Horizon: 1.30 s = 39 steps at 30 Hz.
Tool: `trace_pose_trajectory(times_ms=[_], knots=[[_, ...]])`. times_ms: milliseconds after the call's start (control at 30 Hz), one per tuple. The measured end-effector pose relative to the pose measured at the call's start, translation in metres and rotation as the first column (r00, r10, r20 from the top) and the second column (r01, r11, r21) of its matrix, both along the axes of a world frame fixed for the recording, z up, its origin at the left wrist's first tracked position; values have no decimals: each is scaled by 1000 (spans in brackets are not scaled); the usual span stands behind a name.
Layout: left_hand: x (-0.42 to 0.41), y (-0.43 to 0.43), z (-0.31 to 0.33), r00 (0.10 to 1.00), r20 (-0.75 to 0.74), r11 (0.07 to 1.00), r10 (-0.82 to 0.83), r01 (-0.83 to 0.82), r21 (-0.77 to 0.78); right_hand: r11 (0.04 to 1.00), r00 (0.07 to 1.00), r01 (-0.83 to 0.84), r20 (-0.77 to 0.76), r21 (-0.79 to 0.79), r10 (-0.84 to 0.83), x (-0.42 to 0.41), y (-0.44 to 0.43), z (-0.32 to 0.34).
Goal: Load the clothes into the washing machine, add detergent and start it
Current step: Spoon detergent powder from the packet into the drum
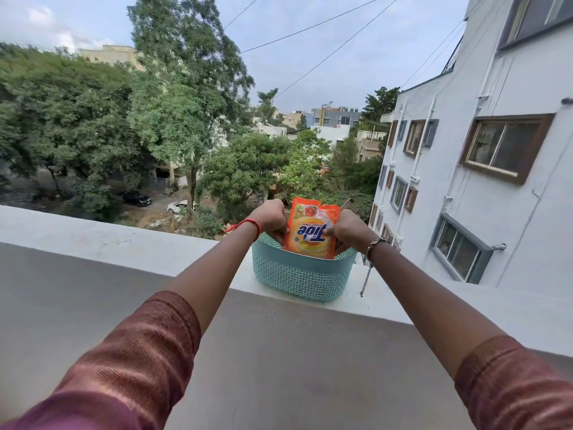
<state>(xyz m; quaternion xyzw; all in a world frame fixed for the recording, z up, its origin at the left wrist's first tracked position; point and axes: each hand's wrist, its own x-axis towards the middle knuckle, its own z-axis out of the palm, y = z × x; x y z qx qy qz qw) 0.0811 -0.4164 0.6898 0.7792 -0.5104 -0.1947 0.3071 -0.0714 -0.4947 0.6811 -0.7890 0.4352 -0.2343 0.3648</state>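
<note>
An orange Tide detergent pouch (311,229) stands upside down in a teal perforated plastic basket (299,277) on top of a white parapet wall (124,243). My left hand (273,220) grips the pouch's left edge. My right hand (347,229) grips its right edge. Both arms are stretched forward at full length. The pouch's lower part is hidden inside the basket. No washing machine or clothes are in view.
The parapet wall runs across the view with a drop beyond it to trees and parked cars (136,198). A white building with windows (496,150) rises at the right. A grey wall face lies below the ledge.
</note>
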Motion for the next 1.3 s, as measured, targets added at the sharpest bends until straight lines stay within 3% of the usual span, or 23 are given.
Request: trace_pose_trajectory(times_ms=[467, 700, 833, 1100, 1300], knots=[[2, -14, -13, 996, 2, 989, 85, -84, 124, 1000, 995, 5, -98, -30, -8, 10, -18, -10], [-8, -3, 3, 998, 4, 992, 67, -67, 109, 985, 997, 23, -71, -168, -35, 1, 1, 6], [-17, 11, 15, 995, 62, 996, 84, -85, 26, 960, 999, 6, -29, -279, -15, -7, 13, 15], [-63, 68, 33, 948, 277, 941, 154, -56, -333, 886, 998, -39, 34, -462, 62, -30, 48, 31], [-111, 127, 20, 935, 272, 900, 229, -97, -426, 778, 979, -104, 74, -619, 190, -58, 98, 24]])
